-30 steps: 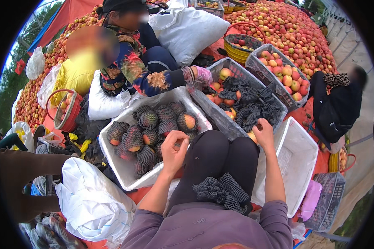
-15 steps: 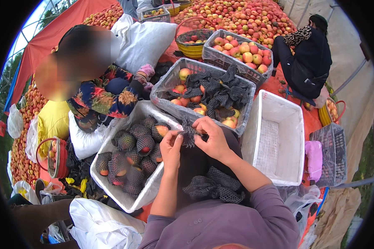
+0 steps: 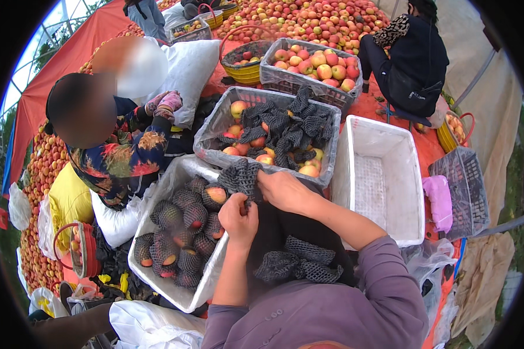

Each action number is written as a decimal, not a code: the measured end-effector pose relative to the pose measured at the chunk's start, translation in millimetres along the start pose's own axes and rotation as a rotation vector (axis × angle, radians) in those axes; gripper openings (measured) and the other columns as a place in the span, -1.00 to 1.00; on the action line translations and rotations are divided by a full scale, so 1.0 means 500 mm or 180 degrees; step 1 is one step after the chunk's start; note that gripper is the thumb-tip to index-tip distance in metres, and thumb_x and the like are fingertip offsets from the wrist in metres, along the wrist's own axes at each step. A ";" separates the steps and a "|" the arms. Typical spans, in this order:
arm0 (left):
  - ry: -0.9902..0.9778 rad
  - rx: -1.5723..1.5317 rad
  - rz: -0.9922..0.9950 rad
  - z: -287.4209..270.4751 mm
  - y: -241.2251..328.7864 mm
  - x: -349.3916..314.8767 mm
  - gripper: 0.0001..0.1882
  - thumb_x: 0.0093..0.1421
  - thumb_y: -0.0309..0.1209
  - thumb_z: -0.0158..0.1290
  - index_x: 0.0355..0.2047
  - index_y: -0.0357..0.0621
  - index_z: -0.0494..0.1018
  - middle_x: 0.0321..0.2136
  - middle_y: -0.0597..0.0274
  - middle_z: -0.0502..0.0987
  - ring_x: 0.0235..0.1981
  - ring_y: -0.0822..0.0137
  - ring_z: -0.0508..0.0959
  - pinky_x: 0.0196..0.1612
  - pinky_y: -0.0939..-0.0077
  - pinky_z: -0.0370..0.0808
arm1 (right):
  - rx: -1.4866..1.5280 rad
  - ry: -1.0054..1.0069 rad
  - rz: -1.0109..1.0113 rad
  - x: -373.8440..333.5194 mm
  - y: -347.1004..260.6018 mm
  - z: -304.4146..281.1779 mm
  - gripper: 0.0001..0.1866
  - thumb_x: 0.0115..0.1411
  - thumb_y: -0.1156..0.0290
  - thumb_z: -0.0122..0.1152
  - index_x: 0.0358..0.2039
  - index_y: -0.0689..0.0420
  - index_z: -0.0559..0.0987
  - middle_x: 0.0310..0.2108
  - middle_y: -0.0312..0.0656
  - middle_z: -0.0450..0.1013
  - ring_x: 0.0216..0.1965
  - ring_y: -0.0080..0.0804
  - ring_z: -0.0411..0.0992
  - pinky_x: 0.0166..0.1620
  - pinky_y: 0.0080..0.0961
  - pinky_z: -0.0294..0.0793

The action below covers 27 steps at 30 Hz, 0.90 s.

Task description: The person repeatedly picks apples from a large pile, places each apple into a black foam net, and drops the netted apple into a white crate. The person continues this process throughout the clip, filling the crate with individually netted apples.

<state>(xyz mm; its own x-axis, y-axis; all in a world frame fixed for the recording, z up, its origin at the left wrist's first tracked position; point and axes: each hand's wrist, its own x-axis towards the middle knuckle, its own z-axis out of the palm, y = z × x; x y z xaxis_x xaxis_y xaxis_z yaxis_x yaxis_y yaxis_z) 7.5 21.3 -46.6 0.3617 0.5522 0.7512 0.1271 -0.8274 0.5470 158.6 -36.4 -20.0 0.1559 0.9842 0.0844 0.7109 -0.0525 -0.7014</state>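
A dark grey foam net sleeve (image 3: 240,175) is held by both hands above the near edge of a white foam box. My left hand (image 3: 239,218) pinches its lower end, fingers curled. My right hand (image 3: 282,189) grips its right side, knuckles up. The sleeve looks spread and bunched; whether anything is inside it I cannot tell. Below and left, netted apples (image 3: 187,218) fill part of the white foam box (image 3: 216,264). Just beyond my hands, loose apples (image 3: 239,108) and a heap of net sleeves (image 3: 285,131) lie in a plastic-lined grey crate (image 3: 208,119). More sleeves (image 3: 300,262) rest on my lap.
To the right stands a second white box (image 3: 404,198), with a pink bundle (image 3: 438,203) and dark crate (image 3: 463,186) past it. An apple-filled crate (image 3: 317,67) sits beyond. One person (image 3: 119,151) sits at left, another (image 3: 416,58) at far right. Apple piles (image 3: 308,20) lie behind.
The sleeve has risen and moved left, now spread wider. My left hand has dropped lower, below it. The person at left has raised their gloved hands. The view has shifted slightly.
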 end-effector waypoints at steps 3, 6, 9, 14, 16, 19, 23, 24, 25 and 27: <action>0.0396 -0.0287 -0.0710 0.027 0.006 -0.005 -0.75 -0.18 -0.66 0.10 -0.46 -0.16 0.35 -0.77 0.32 0.22 -0.81 0.45 0.21 -0.69 0.55 0.15 | 0.4195 -0.1473 0.0841 0.008 -0.017 -0.055 -0.79 0.16 0.50 -0.06 -0.17 0.19 0.31 -0.56 -0.28 0.27 -0.61 -0.70 0.18 -0.58 -0.77 0.09; 0.0230 -0.0218 -0.0603 0.040 0.014 0.002 -0.75 -0.21 -0.66 0.09 -0.47 -0.15 0.36 -0.80 0.31 0.18 -0.81 0.42 0.21 -0.69 0.53 0.16 | 0.3826 -0.0257 -0.0244 0.034 0.014 -0.030 -0.44 0.13 0.54 -0.02 0.16 0.30 0.13 -0.04 -0.03 0.35 -0.06 -0.37 0.37 0.00 -0.45 0.37; -0.0153 -0.0550 -0.0725 0.056 0.011 -0.008 -0.76 -0.06 -0.66 0.08 -0.36 -0.23 0.32 -0.67 0.38 0.29 -0.67 0.60 0.27 -0.59 0.72 0.20 | 0.5799 -0.0315 -0.0219 0.040 -0.008 -0.049 -0.41 0.06 0.60 -0.02 0.15 0.25 0.17 0.02 -0.15 0.30 0.08 -0.36 0.27 0.16 -0.43 0.20; -0.0076 -0.1116 -0.0739 0.057 0.019 0.000 -0.69 0.08 -0.55 0.08 -0.17 -0.27 0.28 -0.69 0.30 0.33 -0.70 0.50 0.30 -0.59 0.66 0.25 | -0.0014 0.0137 0.0506 0.080 0.226 -0.101 -0.54 -0.01 0.41 0.11 -0.05 0.27 0.34 -0.02 0.08 0.34 0.02 -0.16 0.33 0.03 -0.29 0.30; -0.0289 -0.1049 -0.1114 0.058 0.014 -0.009 -0.79 0.11 -0.55 0.05 -0.23 -0.27 0.34 -0.67 0.30 0.33 -0.68 0.51 0.32 -0.58 0.65 0.26 | -0.1669 -0.0923 0.0911 0.055 0.355 -0.081 -0.63 -0.05 0.37 0.15 -0.21 0.26 0.42 -0.14 0.10 0.40 -0.04 -0.08 0.38 -0.05 -0.26 0.37; -0.0312 -0.1027 -0.1223 0.066 0.016 -0.006 -0.92 0.12 -0.54 0.04 -0.35 -0.26 0.41 -0.67 0.27 0.36 -0.69 0.48 0.34 -0.58 0.62 0.28 | -0.2052 -0.1809 0.0994 0.032 0.417 -0.034 -0.67 -0.06 0.43 0.11 -0.22 0.22 0.46 -0.19 0.05 0.45 -0.09 -0.01 0.39 -0.08 -0.21 0.38; -0.0435 -0.0905 -0.1066 0.074 0.014 0.006 -0.94 0.12 -0.53 0.04 -0.38 -0.26 0.42 -0.68 0.23 0.37 -0.71 0.43 0.35 -0.61 0.60 0.28 | -0.2159 -0.1910 0.0634 0.041 0.512 0.032 -0.70 -0.05 0.46 0.09 -0.24 0.20 0.47 -0.20 0.03 0.46 -0.12 -0.03 0.42 -0.11 -0.19 0.40; -0.0448 -0.0875 -0.1061 0.073 0.013 0.006 -0.94 0.12 -0.53 0.04 -0.39 -0.26 0.42 -0.67 0.22 0.38 -0.71 0.43 0.34 -0.61 0.59 0.28 | -0.2149 -0.1906 0.0513 0.048 0.528 0.038 -0.70 -0.04 0.46 0.08 -0.23 0.20 0.47 -0.21 0.03 0.46 -0.13 -0.03 0.42 -0.12 -0.19 0.41; -0.0414 -0.0836 -0.1083 0.067 0.009 0.004 -0.94 0.12 -0.53 0.04 -0.39 -0.27 0.42 -0.67 0.24 0.38 -0.71 0.45 0.34 -0.62 0.60 0.27 | -0.2134 -0.1913 0.0609 0.057 0.506 0.032 -0.63 -0.08 0.35 0.16 -0.21 0.22 0.44 -0.21 0.06 0.46 -0.15 -0.02 0.43 -0.13 -0.21 0.41; -0.0368 -0.0922 -0.1178 0.061 0.004 0.002 -0.95 0.13 -0.53 0.04 -0.39 -0.26 0.43 -0.67 0.27 0.38 -0.70 0.49 0.33 -0.61 0.61 0.26 | -0.1957 -0.1751 0.0964 0.051 0.480 0.009 -0.49 -0.16 0.25 0.24 -0.19 0.24 0.43 -0.21 0.04 0.47 -0.13 -0.03 0.43 -0.10 -0.23 0.41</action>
<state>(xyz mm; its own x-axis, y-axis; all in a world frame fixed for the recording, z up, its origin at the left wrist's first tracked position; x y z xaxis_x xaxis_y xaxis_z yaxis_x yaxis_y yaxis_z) 36.3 17.1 -56.3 0.4431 0.7756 0.4496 0.0102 -0.5058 0.8626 330.1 -23.3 -189.7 0.1578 0.8468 -0.5079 0.9607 -0.2506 -0.1193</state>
